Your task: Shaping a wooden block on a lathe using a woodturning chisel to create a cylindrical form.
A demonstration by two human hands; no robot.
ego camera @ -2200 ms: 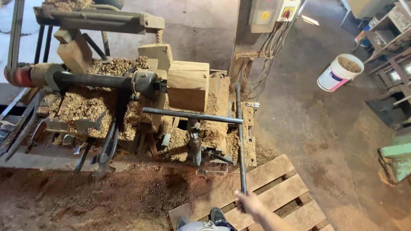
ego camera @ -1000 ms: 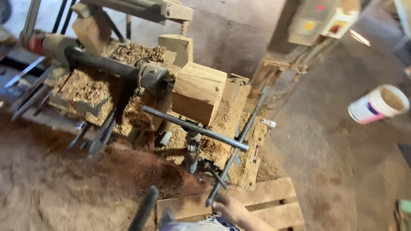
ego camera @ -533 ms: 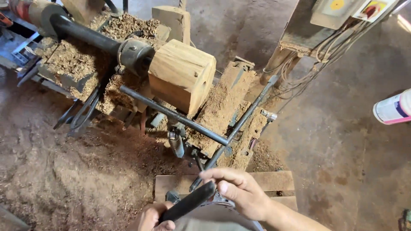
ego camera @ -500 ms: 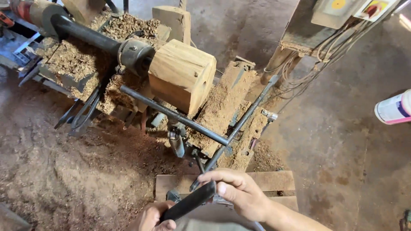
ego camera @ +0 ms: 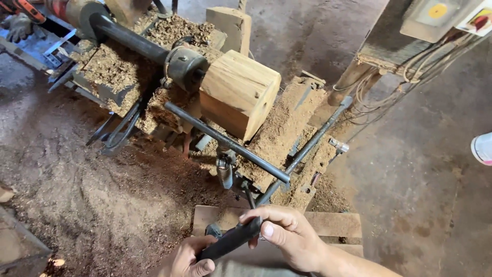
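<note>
**Both hands on a dark tool handle, before a wood lathe**

Right hand (ego camera: 289,238): your fingers are curled over and pressed together across the upper end of the tool handle (ego camera: 230,240), thumb laid along its side. The grip is closed round it.

Left hand (ego camera: 188,259): low at the bottom edge of the view, fingers wrapped shut around the lower end of the same handle; only knuckles and thumb show.

Tool handle: dark, round, smooth, matte. It slants from lower left up to the right between your two hands. Its working end is hidden under the right fingers, so you cannot tell what kind of blade it carries.

Long steel rod (ego camera: 302,154): thin, grey, straight, running from just above your right hand up and right toward the post. Whether it joins the handle cannot be told.

Wood block (ego camera: 238,95): pale, roughly squared with blunt corners, raw grain on its faces, mounted on the end of the lathe spindle (ego camera: 128,38), a thick dark metal shaft with a heavy collar.

Tool rest bar (ego camera: 225,141): dark round bar, lying crosswise just below and in front of the block.

Wood shavings (ego camera: 113,66): coarse tan chips heaped over the lathe bed and spread on the floor.

Wooden pallet (ego camera: 333,225): flat light planks, directly beneath your hands.
</note>
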